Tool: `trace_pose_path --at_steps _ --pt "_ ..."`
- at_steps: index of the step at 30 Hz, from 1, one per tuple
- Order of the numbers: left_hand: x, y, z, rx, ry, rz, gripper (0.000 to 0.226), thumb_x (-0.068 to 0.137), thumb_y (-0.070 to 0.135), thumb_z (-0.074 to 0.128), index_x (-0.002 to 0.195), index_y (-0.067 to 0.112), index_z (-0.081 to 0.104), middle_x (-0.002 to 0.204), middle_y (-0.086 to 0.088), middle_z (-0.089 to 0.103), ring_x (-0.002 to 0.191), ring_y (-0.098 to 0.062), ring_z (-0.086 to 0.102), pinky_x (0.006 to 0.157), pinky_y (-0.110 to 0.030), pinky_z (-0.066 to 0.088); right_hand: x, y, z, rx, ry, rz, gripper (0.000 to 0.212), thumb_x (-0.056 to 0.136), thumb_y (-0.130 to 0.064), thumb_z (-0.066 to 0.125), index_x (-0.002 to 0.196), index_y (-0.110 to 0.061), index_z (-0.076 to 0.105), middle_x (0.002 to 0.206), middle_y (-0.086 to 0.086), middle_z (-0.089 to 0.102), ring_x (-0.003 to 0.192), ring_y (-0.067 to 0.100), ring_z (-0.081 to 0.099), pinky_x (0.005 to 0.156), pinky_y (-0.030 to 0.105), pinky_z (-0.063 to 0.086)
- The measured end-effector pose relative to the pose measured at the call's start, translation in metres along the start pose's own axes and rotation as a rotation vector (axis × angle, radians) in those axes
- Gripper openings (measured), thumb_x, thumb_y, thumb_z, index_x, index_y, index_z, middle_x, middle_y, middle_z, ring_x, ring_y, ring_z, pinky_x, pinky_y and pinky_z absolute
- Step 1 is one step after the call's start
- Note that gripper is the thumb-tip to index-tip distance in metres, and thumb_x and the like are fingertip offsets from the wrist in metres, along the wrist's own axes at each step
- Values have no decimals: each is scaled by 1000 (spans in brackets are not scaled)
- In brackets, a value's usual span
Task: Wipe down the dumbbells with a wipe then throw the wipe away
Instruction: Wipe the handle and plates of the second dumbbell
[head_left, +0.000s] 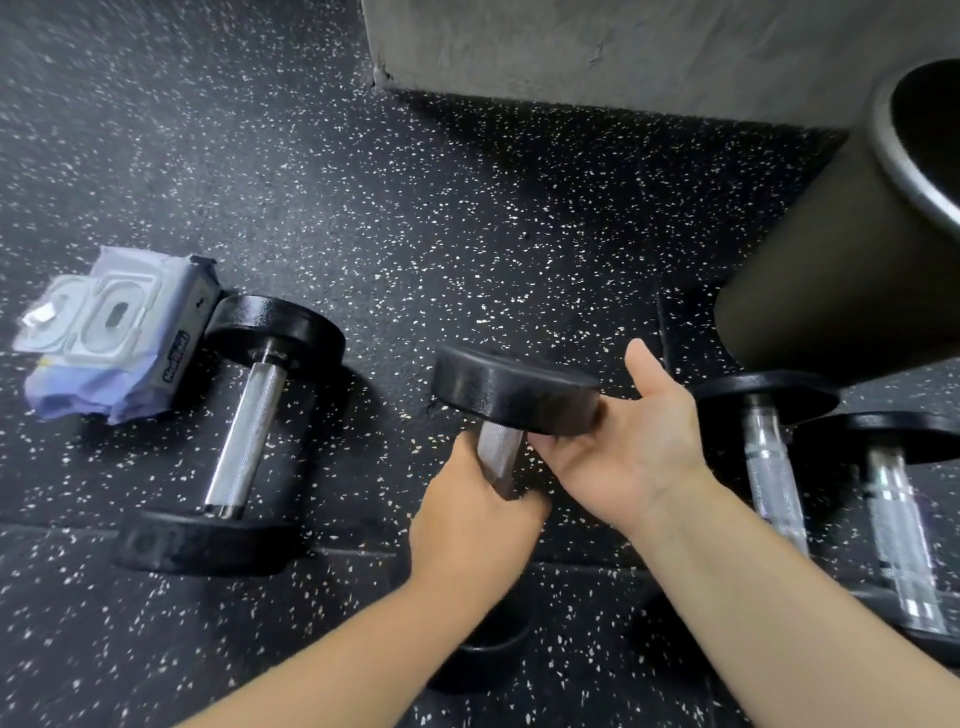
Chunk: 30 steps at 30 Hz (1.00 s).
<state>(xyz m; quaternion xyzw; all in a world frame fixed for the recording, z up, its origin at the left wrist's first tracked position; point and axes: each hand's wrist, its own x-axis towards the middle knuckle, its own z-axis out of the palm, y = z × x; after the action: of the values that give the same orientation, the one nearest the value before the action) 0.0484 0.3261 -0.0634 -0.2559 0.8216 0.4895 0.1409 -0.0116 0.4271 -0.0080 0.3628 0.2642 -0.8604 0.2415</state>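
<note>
A black dumbbell (514, 395) with a knurled steel handle is lifted off the floor at the centre, tilted away from me. My left hand (467, 519) grips its handle. My right hand (623, 457) cups the far head from the right, fingers curled under it and thumb raised beside it. No wipe shows in either hand. The dumbbell's near head (483, 660) is mostly hidden behind my left forearm. A second dumbbell (249, 431) lies on the floor to the left. Two more dumbbells (769, 467) (893, 519) lie to the right.
A pack of wipes (114, 338) with its lid flipped open leans against the left dumbbell's far head. A dark round bin (831, 270) stands at the right, its open mouth at the frame's edge. A concrete block (571, 47) rises behind. The floor is speckled black rubber.
</note>
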Motion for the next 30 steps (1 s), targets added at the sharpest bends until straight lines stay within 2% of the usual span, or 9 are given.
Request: trace_pose_path --at_steps 3,7,11,14,18,21,26,28,30 --pt "-12 2 2 48 57 33 36 71 32 67 92 32 38 82 12 58 74 -7 56 66 -35 43 -4 4 1 30 33 -30 70 94 -53 46 107 14 58 109 29 68 106 40 65 97 46 50" --pt "6 -4 -4 -43 27 62 26 67 24 72 83 27 52 71 10 64 66 -10 59 63 -33 52 -19 13 3 83 -15 -66 68 94 -48 48 115 16 55 109 31 67 106 43 65 101 47 47" --pt "18 -3 -8 -271 -85 51 31 67 4 71 55 14 43 44 6 42 47 -14 33 49 -27 30 -27 10 5 112 -75 -50 71 94 -50 44 118 17 53 111 30 66 107 43 64 103 48 45" --pt "21 0 -5 -401 -142 -7 24 60 11 70 54 12 46 44 -3 38 45 -16 30 51 -34 29 -12 8 6 114 -88 6 78 94 -58 41 118 15 54 101 25 69 95 39 68 103 49 44" --pt "19 2 1 -421 -195 -13 31 56 13 67 42 19 40 39 0 36 39 -16 29 46 -29 28 5 9 7 121 -23 20 76 93 -60 43 115 12 55 118 32 63 112 45 59 102 53 43" --pt "20 0 3 -389 -215 -1 39 71 -1 69 50 14 40 39 4 36 38 -14 29 44 -25 27 -11 4 -2 157 -64 2 77 93 -55 46 124 15 49 122 32 60 115 46 58 104 52 42" --pt "22 -1 1 -348 -236 2 20 75 0 68 64 1 51 45 -6 38 35 -14 32 40 -19 27 -44 -2 -10 234 -164 31 81 92 -51 50 130 20 42 139 21 49 121 43 55 104 52 42" --pt "26 -2 1 -360 -241 -21 24 69 1 68 58 5 48 43 -7 39 36 -16 33 45 -25 30 -32 -2 -8 227 -159 29 83 92 -55 48 134 16 41 130 14 56 111 38 63 99 49 46" --pt "28 -1 1 -372 -238 -39 26 65 1 68 54 10 46 41 -4 40 36 -17 33 47 -28 32 -16 0 -3 170 -121 17 81 92 -59 44 130 13 47 125 21 61 109 38 64 102 45 45"
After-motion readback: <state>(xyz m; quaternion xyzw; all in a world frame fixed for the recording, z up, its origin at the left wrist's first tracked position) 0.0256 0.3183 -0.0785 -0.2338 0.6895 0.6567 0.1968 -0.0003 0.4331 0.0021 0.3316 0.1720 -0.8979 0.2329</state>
